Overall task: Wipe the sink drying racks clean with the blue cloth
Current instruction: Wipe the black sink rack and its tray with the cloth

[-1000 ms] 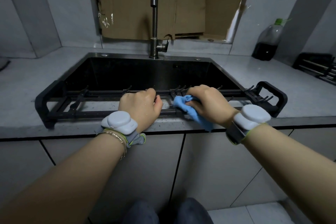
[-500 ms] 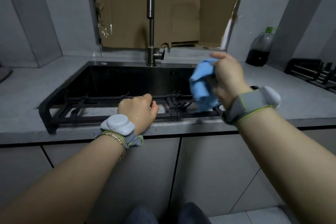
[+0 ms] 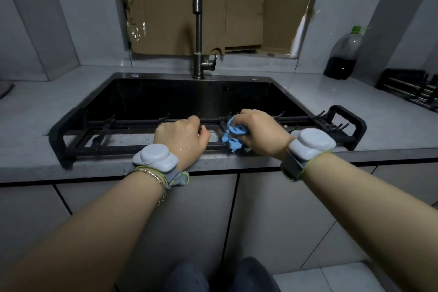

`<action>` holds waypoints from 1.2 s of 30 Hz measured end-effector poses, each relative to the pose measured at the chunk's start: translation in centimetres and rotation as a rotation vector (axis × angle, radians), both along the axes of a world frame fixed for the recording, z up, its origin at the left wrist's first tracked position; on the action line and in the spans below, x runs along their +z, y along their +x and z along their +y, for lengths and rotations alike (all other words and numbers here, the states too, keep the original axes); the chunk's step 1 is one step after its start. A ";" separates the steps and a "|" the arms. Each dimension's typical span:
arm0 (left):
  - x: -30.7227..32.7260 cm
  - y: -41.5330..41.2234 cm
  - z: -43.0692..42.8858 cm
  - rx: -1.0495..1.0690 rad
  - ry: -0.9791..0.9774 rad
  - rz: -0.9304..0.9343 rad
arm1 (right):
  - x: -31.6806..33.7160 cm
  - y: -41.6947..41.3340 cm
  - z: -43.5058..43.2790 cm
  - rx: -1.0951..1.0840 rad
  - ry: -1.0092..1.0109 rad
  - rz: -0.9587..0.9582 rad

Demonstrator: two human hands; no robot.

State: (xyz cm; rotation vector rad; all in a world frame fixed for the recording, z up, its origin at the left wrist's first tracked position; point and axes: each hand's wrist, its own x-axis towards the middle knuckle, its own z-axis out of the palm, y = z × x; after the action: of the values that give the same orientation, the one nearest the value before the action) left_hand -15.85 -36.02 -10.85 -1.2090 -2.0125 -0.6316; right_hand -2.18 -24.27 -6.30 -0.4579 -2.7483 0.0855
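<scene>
Grey wrist pods [image 3: 155,157], gold bracelet [image 3: 154,176] L.

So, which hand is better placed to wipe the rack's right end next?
Right. The right hand grips the blue cloth on the rack, nearer that end; the left hand only grips the rack.

No text, label, brand or number can be read. A small dark mark on the back wall of the sink [image 3: 166,97] may be a logo, but it is too dim and small to make out
</scene>
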 end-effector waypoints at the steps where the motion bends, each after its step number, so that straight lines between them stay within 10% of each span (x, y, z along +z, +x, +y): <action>1: 0.1 0.0 -0.1 -0.001 -0.006 0.004 | 0.3 0.3 0.3 0.025 0.022 -0.018; 6: 0.3 0.0 -0.3 -0.061 -0.018 -0.048 | 1.4 1.9 1.7 0.001 -0.040 -0.025; 11: 1.6 0.8 -0.4 -0.001 -0.187 -0.153 | 4.4 2.7 3.7 -0.228 -0.556 0.620; 21: 3.4 0.0 0.7 0.001 -0.688 -0.225 | 2.7 -4.4 3.3 -0.105 -0.118 -0.129; 36: 4.0 -0.1 0.8 0.057 -0.733 -0.139 | 2.8 -4.4 4.0 -0.082 -0.082 -0.185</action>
State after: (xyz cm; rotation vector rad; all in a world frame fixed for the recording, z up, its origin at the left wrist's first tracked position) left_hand -15.99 -35.18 -6.85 -1.5291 -2.4851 0.0856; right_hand -6.59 -20.25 -3.45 -0.6294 -2.9106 0.1427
